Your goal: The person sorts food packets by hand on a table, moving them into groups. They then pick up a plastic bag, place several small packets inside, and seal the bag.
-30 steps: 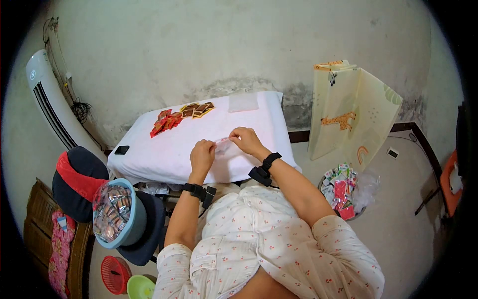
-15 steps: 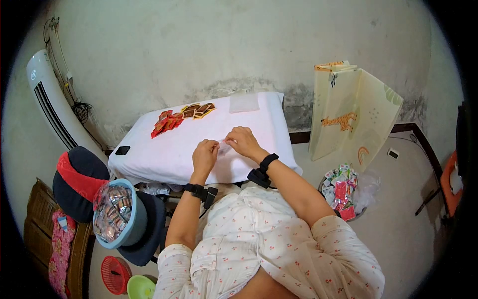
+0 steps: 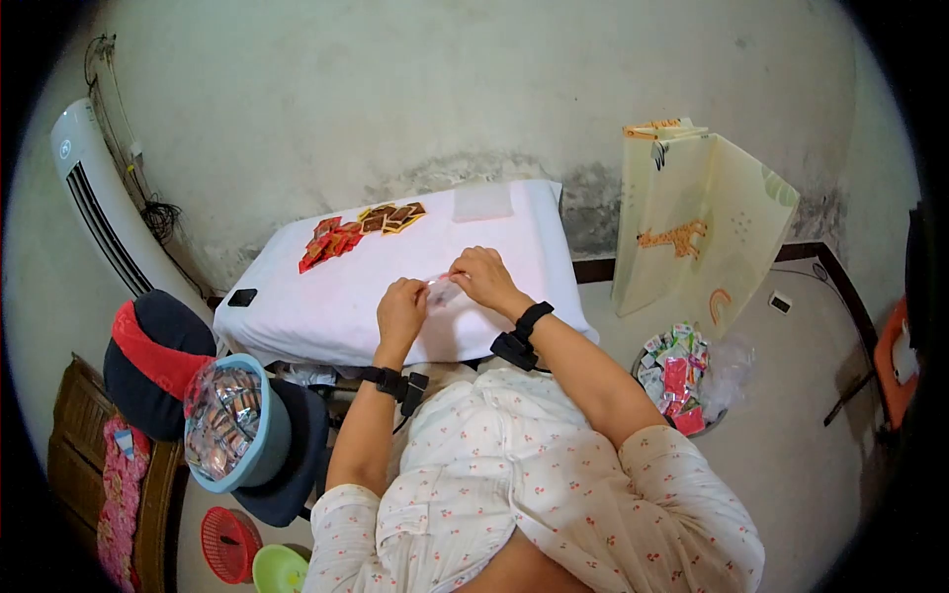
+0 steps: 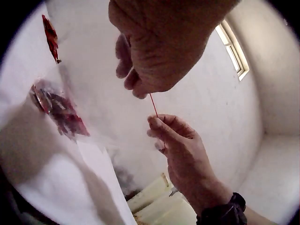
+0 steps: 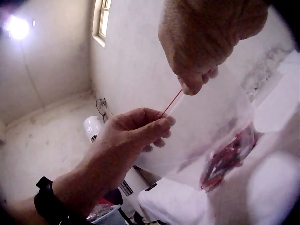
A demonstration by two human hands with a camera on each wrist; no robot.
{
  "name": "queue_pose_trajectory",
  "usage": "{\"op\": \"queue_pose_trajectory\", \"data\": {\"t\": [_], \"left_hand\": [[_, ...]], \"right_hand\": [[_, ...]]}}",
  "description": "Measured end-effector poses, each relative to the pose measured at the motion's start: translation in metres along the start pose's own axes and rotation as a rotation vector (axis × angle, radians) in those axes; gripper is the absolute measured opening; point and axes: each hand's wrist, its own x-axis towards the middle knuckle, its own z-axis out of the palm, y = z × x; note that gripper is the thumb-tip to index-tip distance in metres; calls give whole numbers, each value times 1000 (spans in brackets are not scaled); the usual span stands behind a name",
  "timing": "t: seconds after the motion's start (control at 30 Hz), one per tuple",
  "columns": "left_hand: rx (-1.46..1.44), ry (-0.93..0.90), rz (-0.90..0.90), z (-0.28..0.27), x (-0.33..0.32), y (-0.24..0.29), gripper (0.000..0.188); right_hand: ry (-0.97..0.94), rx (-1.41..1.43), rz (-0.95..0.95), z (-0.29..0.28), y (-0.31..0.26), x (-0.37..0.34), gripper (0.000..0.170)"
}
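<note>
A clear plastic bag (image 5: 192, 136) with a red line along its top edge hangs between the two hands, over the white-covered table (image 3: 366, 316). Dark red packets (image 5: 227, 157) lie in the bottom of the bag. My left hand (image 3: 401, 314) pinches the top edge at one side, and my right hand (image 3: 486, 281) pinches it a short way along. In the left wrist view the red line (image 4: 153, 104) runs straight from one hand's fingertips to the other's.
Red packets (image 3: 330, 243), brown-and-yellow packets (image 3: 392, 217), a flat clear bag (image 3: 483, 204) and a black phone (image 3: 242, 297) lie on the table. A blue bucket (image 3: 279, 425) of packets stands left, a basin of colourful packets (image 3: 676, 376) right, near a folded mat (image 3: 732, 227).
Both hands drew closer together and then slightly apart again, still at the bag's top edge. Little else has moved.
</note>
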Motion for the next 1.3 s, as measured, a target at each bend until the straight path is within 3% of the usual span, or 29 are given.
{"op": "queue_pose_trajectory", "data": {"t": [0.43,0.57,0.73,0.87,1.1,1.17,1.3], "left_hand": [[-95,8,-162,-22,-19,-28,7],[-118,28,-115,-17,-18,-39,8],[-273,29,-261,-16,-18,-42,8],[-222,19,-255,-14,-18,-43,8],[-108,83,-150,-11,-18,-39,4],[-82,104,-158,-12,-21,-35,3],[17,120,-88,-13,-20,-31,3]], "right_hand": [[-38,42,86,2,12,-10,9],[-2,54,44,-1,13,-12,8],[24,68,70,1,16,-15,7],[-72,88,156,1,18,-16,9],[-90,161,140,5,23,-17,9],[-21,115,46,7,22,-18,8],[-78,138,93,5,21,-18,9]]}}
